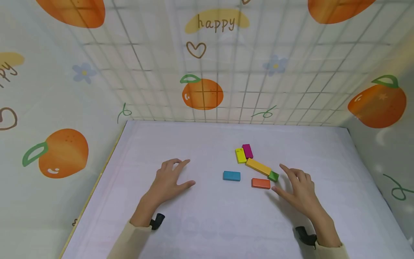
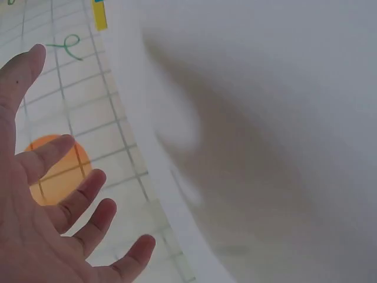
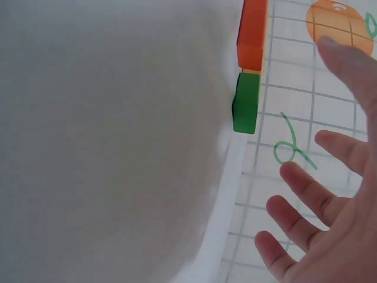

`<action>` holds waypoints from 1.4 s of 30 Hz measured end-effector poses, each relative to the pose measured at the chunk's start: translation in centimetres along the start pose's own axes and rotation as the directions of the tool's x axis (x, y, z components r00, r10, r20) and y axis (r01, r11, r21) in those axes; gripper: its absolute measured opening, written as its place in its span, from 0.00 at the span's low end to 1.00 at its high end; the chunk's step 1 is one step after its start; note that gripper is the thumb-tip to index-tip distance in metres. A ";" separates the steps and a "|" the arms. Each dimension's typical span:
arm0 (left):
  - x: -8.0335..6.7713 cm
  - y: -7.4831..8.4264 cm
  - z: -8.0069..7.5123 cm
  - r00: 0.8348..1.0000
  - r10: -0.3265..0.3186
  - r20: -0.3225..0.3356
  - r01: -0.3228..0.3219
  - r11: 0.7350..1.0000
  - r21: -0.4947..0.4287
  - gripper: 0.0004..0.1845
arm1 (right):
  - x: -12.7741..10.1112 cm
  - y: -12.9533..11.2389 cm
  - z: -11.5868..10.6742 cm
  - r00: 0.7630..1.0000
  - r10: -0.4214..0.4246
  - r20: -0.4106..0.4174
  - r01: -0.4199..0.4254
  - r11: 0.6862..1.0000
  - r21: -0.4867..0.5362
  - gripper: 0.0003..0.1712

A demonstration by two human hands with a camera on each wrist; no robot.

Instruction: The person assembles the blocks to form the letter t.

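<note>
The right hand is hovering with fingers spread, gripping nothing, just beside the green block lying on the counter. The left hand is resting spread and empty, well apart. The right wrist view is cutting off the orange block; the blue block is hidden there
</note>
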State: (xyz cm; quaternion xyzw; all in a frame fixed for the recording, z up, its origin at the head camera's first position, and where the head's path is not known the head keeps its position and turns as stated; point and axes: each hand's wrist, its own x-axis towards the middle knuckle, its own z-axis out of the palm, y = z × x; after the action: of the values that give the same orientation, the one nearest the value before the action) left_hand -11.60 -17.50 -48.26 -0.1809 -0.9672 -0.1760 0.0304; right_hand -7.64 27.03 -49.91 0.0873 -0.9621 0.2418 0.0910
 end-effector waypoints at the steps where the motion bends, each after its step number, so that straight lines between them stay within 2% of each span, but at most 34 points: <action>1: 0.2 0.1 0.0 1.000 0.002 0.008 -0.002 1.000 -0.011 0.41 | 0.0 0.0 0.0 1.000 0.001 0.000 -0.001 1.000 0.009 0.49; 9: 1.7 1.0 0.9 0.997 0.033 0.063 -0.029 0.997 -0.069 0.41 | 0.3 0.1 0.5 1.000 0.014 0.012 -0.014 0.998 0.064 0.45; 18: 3.1 2.4 1.8 0.992 0.067 0.102 -0.054 0.990 -0.129 0.40 | 0.5 0.0 0.6 1.000 0.013 0.017 -0.014 0.997 0.070 0.43; 28: 4.3 3.8 2.8 0.988 0.074 0.137 -0.055 0.989 -0.136 0.39 | 0.5 0.4 0.9 0.999 -0.010 0.031 0.008 0.997 0.083 0.43; 37: 5.3 5.0 3.4 0.970 0.089 0.225 -0.054 0.986 -0.156 0.39 | 0.6 0.3 1.0 0.999 -0.015 0.049 0.011 0.996 0.087 0.42; 42: 5.8 5.6 3.9 0.962 0.087 0.258 -0.048 0.987 -0.153 0.37 | 0.7 0.1 1.0 0.996 0.022 0.091 -0.030 0.995 0.090 0.42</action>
State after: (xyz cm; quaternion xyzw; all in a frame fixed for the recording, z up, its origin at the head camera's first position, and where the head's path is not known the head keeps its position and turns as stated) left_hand -14.97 -9.32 -49.32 -0.2375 -0.9405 -0.2189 -0.1058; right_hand -8.53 26.57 -50.70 0.0894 -0.9543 0.2824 0.0406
